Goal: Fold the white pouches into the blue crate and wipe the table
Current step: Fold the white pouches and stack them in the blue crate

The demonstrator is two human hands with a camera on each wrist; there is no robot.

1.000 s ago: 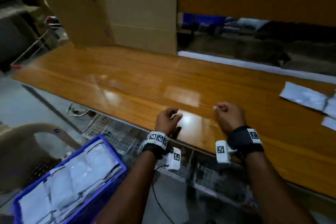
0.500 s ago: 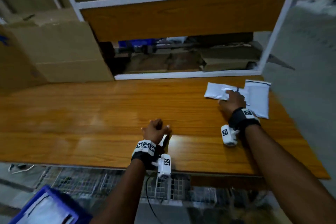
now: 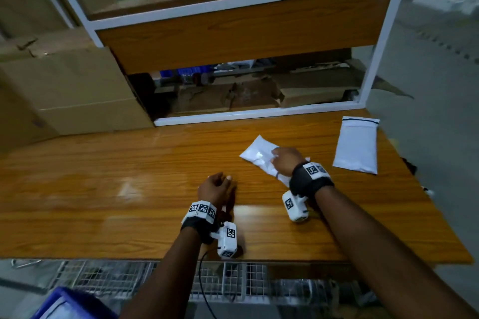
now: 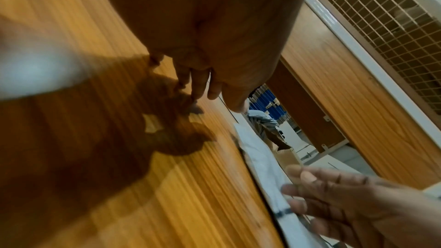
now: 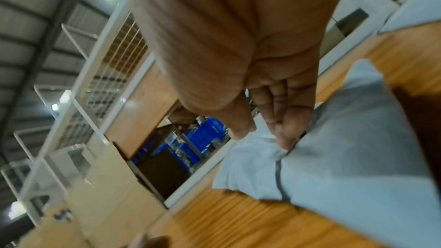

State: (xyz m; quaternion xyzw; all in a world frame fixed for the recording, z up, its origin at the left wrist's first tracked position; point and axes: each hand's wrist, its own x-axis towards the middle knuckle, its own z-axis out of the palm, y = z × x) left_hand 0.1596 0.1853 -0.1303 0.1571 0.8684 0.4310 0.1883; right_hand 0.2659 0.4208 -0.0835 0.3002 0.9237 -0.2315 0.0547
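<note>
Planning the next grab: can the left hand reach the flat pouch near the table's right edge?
Probably not easily: the right hand, on the crumpled pouch, lies between the left hand and the flat pouch.

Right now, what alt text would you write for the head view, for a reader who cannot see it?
The right hand presses a crumpled white pouch on a wooden table, while the left hand rests on the wood, holding nothing. A flat white pouch lies apart at the table's right end; a blue crate shows partly below the near edge.
</note>
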